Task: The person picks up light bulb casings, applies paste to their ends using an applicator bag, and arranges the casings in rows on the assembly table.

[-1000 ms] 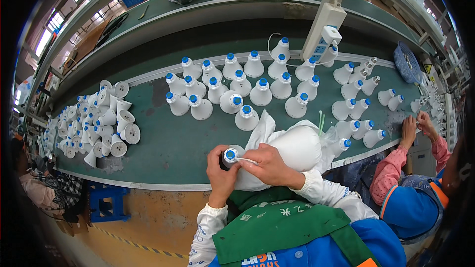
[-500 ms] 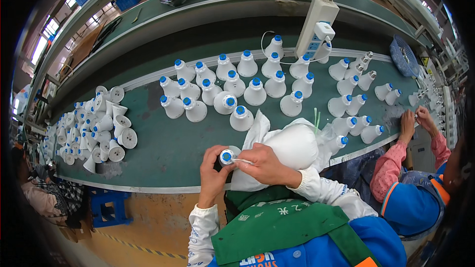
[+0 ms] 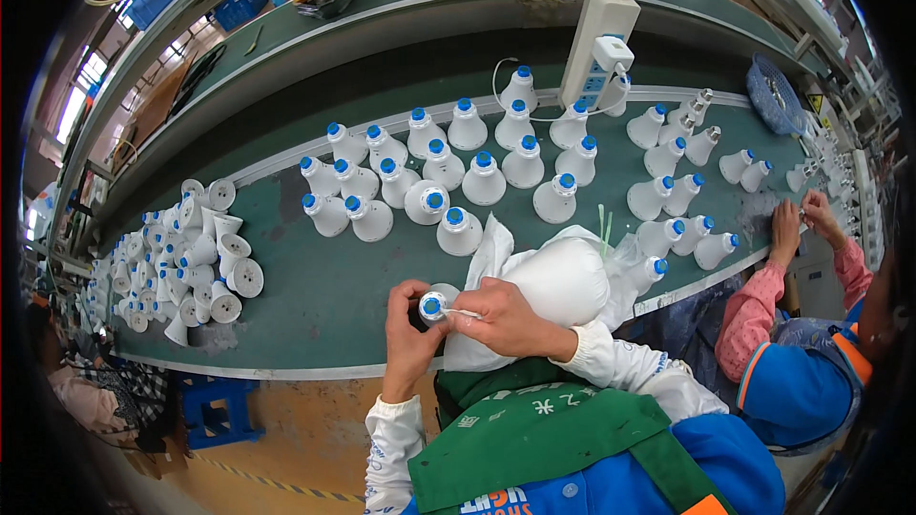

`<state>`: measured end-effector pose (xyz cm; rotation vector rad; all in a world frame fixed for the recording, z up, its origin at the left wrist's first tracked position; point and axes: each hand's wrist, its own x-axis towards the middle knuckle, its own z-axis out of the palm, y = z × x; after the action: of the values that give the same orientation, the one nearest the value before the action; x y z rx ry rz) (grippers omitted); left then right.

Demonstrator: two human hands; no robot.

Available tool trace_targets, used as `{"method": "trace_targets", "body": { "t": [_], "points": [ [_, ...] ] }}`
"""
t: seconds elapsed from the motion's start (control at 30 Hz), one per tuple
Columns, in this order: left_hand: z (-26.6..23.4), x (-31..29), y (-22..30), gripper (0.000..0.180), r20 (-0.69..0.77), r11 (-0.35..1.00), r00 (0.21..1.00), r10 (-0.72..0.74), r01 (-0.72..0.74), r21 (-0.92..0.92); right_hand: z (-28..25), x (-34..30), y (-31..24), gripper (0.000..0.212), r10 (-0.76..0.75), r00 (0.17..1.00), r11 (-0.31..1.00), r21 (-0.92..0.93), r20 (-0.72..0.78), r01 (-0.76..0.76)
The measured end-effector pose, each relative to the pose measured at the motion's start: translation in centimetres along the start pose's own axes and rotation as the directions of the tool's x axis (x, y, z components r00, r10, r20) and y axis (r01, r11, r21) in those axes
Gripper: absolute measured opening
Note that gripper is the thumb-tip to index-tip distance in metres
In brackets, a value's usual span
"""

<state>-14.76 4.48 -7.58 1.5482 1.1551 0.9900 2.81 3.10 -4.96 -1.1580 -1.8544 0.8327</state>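
Note:
At the near edge of the bench, my left hand is closed around a white bulb housing, its blue-capped neck facing up. My right hand pinches a thin white stick, whose tip meets the neck beside the blue cap. The exact kind of stick is too small to make out. Right beside my right hand lies a bulging white bag on crumpled white plastic. Beyond my hands several similar white housings stand upright, most with blue tops.
A heap of housings lies at the left on the green bench. A power strip with a white plug and cable rises at the back. A blue basket sits far right, near a co-worker's hands in pink sleeves.
The whole view has shifted slightly. My hands keep the same hold on the housing and stick, and the stick's tip stays at the neck.

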Motion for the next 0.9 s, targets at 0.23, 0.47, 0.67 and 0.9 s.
{"method": "trace_targets", "body": {
  "t": [0.23, 0.47, 0.67, 0.9],
  "points": [
    [-0.5, 0.4, 1.1, 0.048, 0.041, 0.985, 0.993, 0.115, -0.119, 0.125, -0.1, 0.1, -0.1, 0.014, 0.024, 1.000, 1.000, 0.007, 0.013, -0.024],
    [-0.8, 0.3, -0.6, 0.047, 0.070, 0.999, 0.997, 0.032, -0.029, -0.046, -0.2, 0.1, -0.4, 0.012, 0.011, 1.000, 1.000, 0.004, -0.006, -0.011],
    [-0.2, 0.1, 0.3, 0.045, 0.053, 0.993, 0.996, -0.068, 0.072, -0.091, 0.0, 0.0, 0.2, 0.013, -0.013, 1.000, 1.000, 0.002, -0.007, 0.013],
    [-0.7, 0.5, 1.1, 0.050, 0.137, 1.000, 0.990, 0.015, -0.012, -0.027, -0.2, 0.1, -0.2, 0.014, -0.011, 1.000, 1.000, -0.002, -0.015, 0.011]
  ]
}}
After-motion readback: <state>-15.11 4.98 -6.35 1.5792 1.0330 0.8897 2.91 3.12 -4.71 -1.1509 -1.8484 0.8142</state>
